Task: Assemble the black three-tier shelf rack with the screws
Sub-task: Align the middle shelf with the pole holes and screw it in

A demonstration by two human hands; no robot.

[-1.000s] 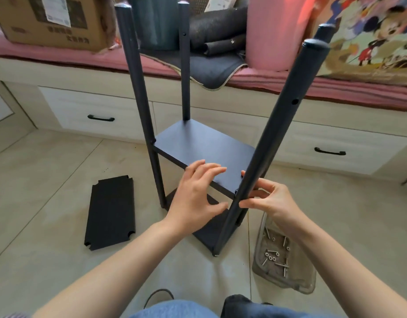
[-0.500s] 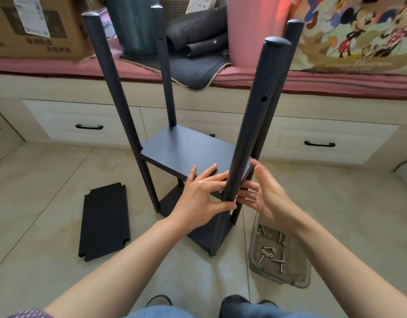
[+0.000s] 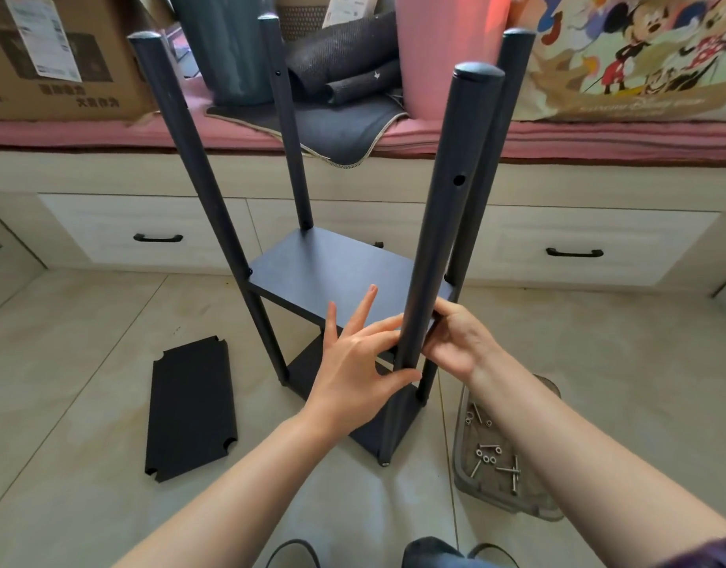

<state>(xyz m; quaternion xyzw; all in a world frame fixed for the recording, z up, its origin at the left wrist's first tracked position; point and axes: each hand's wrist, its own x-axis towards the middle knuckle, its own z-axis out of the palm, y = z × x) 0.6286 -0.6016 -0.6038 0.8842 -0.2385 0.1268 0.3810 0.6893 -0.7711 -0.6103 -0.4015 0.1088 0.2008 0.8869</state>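
The black rack [image 3: 340, 272] stands on the floor with several posts and two shelves fitted. At the near right post [image 3: 443, 223], my left hand [image 3: 361, 362] holds the post from the left, thumb under and fingers partly spread over the middle shelf edge. My right hand [image 3: 455, 342] curls its fingers round the same post from the right, where the shelf corner meets it. A loose black shelf panel [image 3: 191, 407] lies flat on the floor to the left. Screws and washers lie in a clear plastic tray [image 3: 512, 502] on the floor at right.
A white drawer unit [image 3: 148, 223] with black handles runs along the back under a pink cushion. On it sit a cardboard box [image 3: 58, 55], rolled dark mats [image 3: 344, 71], a pink roll [image 3: 439, 47] and a cartoon-print bag [image 3: 639, 55]. My knee [image 3: 435, 553] shows at bottom.
Both hands closed in on the near right post at the middle shelf corner; my right hand went from open fingers to curling round the post. The view shifted slightly.
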